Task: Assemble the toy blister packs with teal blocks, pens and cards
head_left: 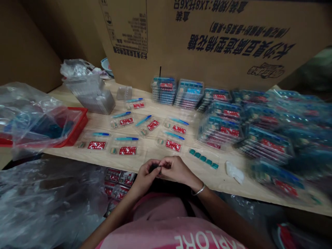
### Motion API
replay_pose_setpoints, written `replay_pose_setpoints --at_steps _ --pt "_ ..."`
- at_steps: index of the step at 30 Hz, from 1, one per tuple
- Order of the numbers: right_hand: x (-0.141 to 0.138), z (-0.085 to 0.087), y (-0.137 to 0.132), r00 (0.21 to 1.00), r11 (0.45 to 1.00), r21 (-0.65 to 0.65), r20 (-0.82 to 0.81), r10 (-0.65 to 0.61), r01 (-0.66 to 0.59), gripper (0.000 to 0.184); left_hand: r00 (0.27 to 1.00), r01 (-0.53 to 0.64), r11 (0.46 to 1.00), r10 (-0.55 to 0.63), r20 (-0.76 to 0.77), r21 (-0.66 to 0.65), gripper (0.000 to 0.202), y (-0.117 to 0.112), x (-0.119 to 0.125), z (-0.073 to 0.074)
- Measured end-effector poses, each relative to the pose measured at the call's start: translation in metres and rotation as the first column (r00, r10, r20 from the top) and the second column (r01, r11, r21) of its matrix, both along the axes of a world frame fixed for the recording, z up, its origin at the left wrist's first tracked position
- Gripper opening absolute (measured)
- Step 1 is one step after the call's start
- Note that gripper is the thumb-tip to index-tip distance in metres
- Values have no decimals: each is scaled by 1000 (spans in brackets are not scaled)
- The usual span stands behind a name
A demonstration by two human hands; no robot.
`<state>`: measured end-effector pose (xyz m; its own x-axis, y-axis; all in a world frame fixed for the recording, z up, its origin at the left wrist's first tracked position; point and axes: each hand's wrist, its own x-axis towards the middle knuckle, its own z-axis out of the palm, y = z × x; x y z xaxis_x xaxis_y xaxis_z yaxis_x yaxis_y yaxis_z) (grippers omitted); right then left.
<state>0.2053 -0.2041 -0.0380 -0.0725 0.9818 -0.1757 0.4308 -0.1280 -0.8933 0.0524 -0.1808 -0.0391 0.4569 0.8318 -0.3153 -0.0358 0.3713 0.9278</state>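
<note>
With the left hand [147, 173] and right hand [176, 168] both pinching a small dark item [155, 168] at the counter's [147, 152] near edge, left of the row of five teal pieces [203, 158], a light, steady fingertip grip would probably serve best.

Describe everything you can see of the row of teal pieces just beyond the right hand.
The row of teal pieces is five small, blocky pieces, slightly spaced; their material is unclear. Faint clear edges hint at a plastic tray around them. The row lies slantwise on the wooden table, its right end nearer the person, between the right hand and a white scrap, with no hand touching it.
</note>
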Motion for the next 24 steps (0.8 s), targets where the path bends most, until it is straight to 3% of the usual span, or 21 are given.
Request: replay_pose_setpoints --at_steps 4,6,10,14,18,21,23,24 --pt "1 -6 2 986 999 -19 -159 -43 40 9 994 -21 987 38 -107 159 21 1 -4 7" --pt "0 -6 1 971 999 -7 -234 -44 44 6 993 -63 996 69 -99 62 15 2 -4 6" --pt "-4 -7 -5 914 997 -22 -399 -77 74 23 994 -85 968 99 47 -235 25 2 -4 0" --pt "-9 -13 -15 876 990 -50 -462 -140 131 32 990 -104 973 122 77 -206 38 0 -2 -4" --pt "0 -17 -17 826 984 -64 -535 -176 168 36 996 -4 984 19 82 -176 40 2 -1 -1" --pt "23 -18 -11 848 966 -12 -475 -233 258 37 996 35 975 -17 85 -221 36 9 -5 0" --pt "39 -19 -8 923 953 96 -292 -250 289 33 997 -35 970 52 65 -241 33 15 -7 -3" --pt "44 -20 -8 960 957 151 -175 -219 246 28 995 -72 967 87 51 -246 32 18 -8 -6"
